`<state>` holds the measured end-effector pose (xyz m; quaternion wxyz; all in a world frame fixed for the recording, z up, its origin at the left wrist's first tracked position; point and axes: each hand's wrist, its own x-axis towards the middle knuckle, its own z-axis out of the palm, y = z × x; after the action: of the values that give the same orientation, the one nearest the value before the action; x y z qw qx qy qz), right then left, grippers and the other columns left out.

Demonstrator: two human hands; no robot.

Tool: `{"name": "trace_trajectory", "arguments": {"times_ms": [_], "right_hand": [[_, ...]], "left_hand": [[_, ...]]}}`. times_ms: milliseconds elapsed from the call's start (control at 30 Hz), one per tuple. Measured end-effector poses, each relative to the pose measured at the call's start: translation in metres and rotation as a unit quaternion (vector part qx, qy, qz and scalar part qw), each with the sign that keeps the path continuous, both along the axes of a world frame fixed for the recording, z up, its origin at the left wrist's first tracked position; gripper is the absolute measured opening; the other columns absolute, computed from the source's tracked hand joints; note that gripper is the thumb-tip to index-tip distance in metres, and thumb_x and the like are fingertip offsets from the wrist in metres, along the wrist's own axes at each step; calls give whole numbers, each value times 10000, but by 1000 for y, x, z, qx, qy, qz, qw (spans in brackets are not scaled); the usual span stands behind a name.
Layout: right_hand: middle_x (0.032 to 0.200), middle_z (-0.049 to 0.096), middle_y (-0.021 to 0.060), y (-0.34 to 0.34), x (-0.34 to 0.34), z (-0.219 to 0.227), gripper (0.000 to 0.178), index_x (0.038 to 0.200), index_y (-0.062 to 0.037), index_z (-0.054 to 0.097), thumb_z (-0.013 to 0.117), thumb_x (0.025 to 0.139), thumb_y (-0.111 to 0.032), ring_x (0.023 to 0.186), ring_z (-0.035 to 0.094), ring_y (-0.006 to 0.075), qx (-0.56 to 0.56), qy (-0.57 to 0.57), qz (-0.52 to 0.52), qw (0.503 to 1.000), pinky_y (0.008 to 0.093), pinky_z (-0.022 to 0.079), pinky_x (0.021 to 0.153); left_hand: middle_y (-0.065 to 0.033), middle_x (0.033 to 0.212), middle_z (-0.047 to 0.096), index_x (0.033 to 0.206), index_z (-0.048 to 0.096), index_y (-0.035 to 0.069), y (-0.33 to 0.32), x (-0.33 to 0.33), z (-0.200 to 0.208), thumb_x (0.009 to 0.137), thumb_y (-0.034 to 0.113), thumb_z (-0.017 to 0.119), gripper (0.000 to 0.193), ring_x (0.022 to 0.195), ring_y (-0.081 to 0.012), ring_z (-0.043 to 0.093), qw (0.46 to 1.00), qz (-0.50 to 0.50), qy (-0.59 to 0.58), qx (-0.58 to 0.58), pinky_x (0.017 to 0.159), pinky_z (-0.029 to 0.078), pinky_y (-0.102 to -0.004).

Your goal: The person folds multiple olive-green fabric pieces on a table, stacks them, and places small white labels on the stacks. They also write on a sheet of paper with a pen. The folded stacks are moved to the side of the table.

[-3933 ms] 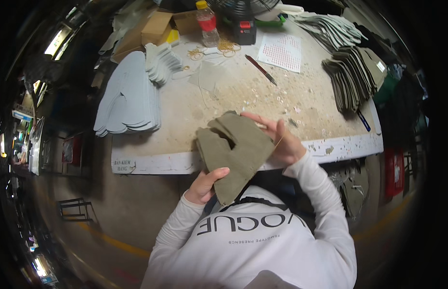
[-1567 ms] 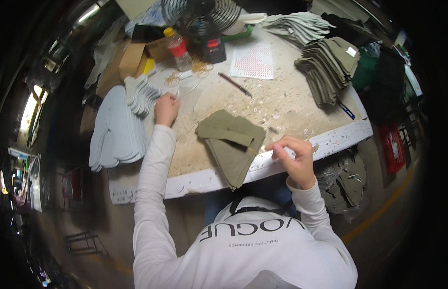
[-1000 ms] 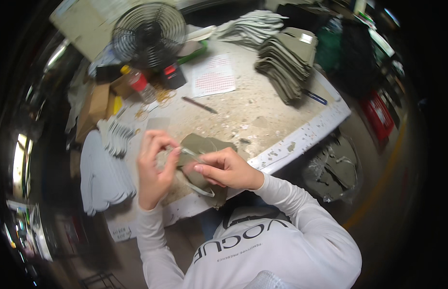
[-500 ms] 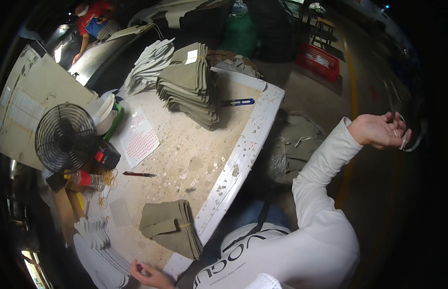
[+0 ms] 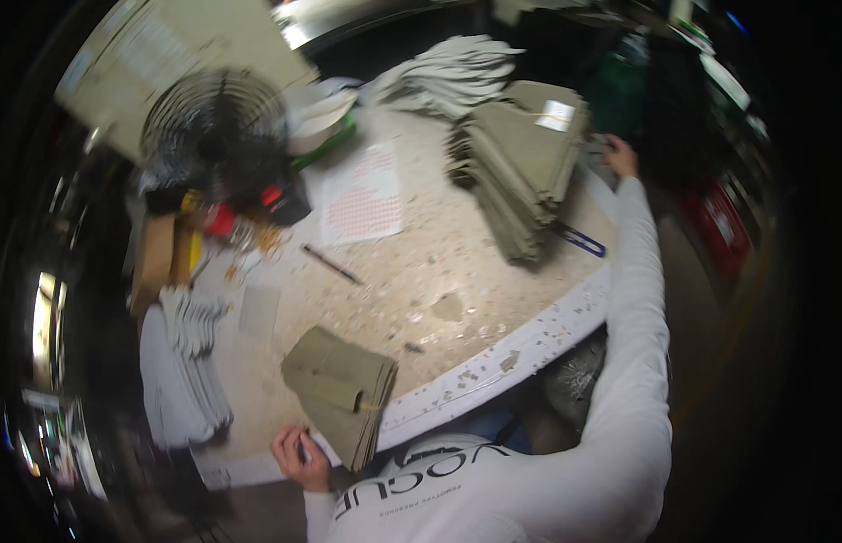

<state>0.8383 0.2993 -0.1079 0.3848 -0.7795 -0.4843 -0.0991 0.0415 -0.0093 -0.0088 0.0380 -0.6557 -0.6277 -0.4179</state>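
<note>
My right arm stretches to the far right, and my right hand (image 5: 622,158) is beyond the table corner, beside a tall stack of olive fabric pieces (image 5: 520,149). Its fingers look apart, though blur and small size hide detail. At the near edge my left hand (image 5: 301,459) rests with loosely curled fingers, open, and no held item shows. Right beside it lies a smaller banded bundle of olive fabric pieces (image 5: 335,385). To its left, pale grey fabric pieces (image 5: 181,385) lie in an overlapping row.
A black fan (image 5: 213,127) stands at the back left, near a printed sheet (image 5: 362,195) and a pen (image 5: 332,263). A blue-handled cutter (image 5: 584,241) lies by the tall stack. More pale pieces (image 5: 452,72) are behind it. A red crate (image 5: 715,226) sits on the floor.
My right hand has swung from the right side, where it held a thin pale loop, to beyond the tall stack; the loop no longer shows. The view has turned right.
</note>
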Motion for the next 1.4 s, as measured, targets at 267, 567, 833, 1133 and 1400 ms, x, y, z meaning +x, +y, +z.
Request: {"name": "trace_trajectory", "arguments": {"times_ms": [267, 567, 833, 1133, 1400], "right_hand": [[1082, 707, 88, -42, 31, 70, 292, 1194, -90, 676, 556, 981, -249, 881, 676, 135, 73, 219, 45, 972, 251, 513, 786], [913, 674, 8, -206, -234, 163, 228, 1077, -24, 696, 550, 987, -173, 651, 447, 27, 178, 166, 152, 958, 183, 388, 603], [786, 644, 68, -172, -491, 167, 143, 985, -20, 705, 641, 858, -35, 635, 580, 126, -24, 120, 492, 862, 232, 421, 556], [734, 663, 149, -29, -570, 121, 338, 806, -38, 674, 721, 793, -373, 706, 650, 352, -231, -125, 428, 865, 447, 524, 691], [590, 565, 95, -25, -564, 89, 234, 793, -19, 629, 688, 864, -234, 514, 512, 200, 39, 178, 459, 870, 324, 417, 524]], "left_hand": [[-149, 950, 641, 967, 658, 21, 16, -1, 32, 811, -34, 616, 170, 887, -294, 640, 997, -47, -61, -10, 786, 512, -346], [-143, 966, 671, 986, 692, 51, 167, -68, 75, 842, 159, 644, 187, 919, -324, 640, 983, -149, -16, -109, 819, 496, -359], [-135, 1003, 673, 1009, 714, 85, 328, -73, 18, 816, 194, 675, 226, 932, -331, 645, 982, -93, 137, -91, 808, 510, -407], [-75, 1090, 613, 1037, 731, 161, 323, -80, 2, 754, 351, 761, 342, 1104, -277, 555, 984, -23, 109, -138, 926, 422, -449], [-72, 1065, 619, 1029, 714, 146, 322, -71, 31, 705, 338, 784, 383, 1120, -269, 521, 974, -29, 189, -122, 954, 353, -455]]}}
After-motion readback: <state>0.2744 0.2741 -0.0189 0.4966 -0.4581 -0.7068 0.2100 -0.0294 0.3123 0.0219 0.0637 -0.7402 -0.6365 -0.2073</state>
